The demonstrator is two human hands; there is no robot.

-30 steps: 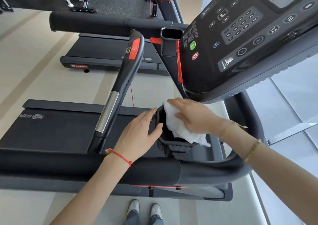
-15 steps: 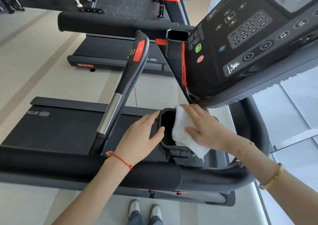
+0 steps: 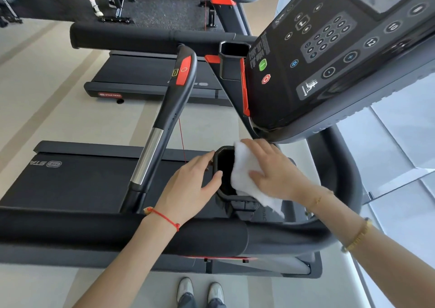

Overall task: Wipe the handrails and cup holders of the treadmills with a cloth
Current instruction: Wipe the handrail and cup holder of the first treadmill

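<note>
Soft cloth worked over the cup holder rim, one hand wiping, one steadying

Nearest, the padded handrail [image 3: 117, 232] runs across the bottom of the view; just past it, at 9 o'clock of the cup holder [image 3: 224, 166], the left hand [image 3: 188, 190] curls loosely on the holder's outer wall, thumb hooked over the rim, bracing it. At 3 o'clock the right hand [image 3: 275, 173] lies nearly flat, fingers spread, pressing the white cloth [image 3: 244, 173] onto the far rim, a loose tail drooping toward 5 o'clock. The cloth looks light, limp and easily bunched, best gathered under the palm so no corner drags; the holder looks like stiff plastic that should take firm pressure. Farther, toward 12 o'clock, the slanted grip bar [image 3: 169, 119] and console [image 3: 329, 60] rise
</note>
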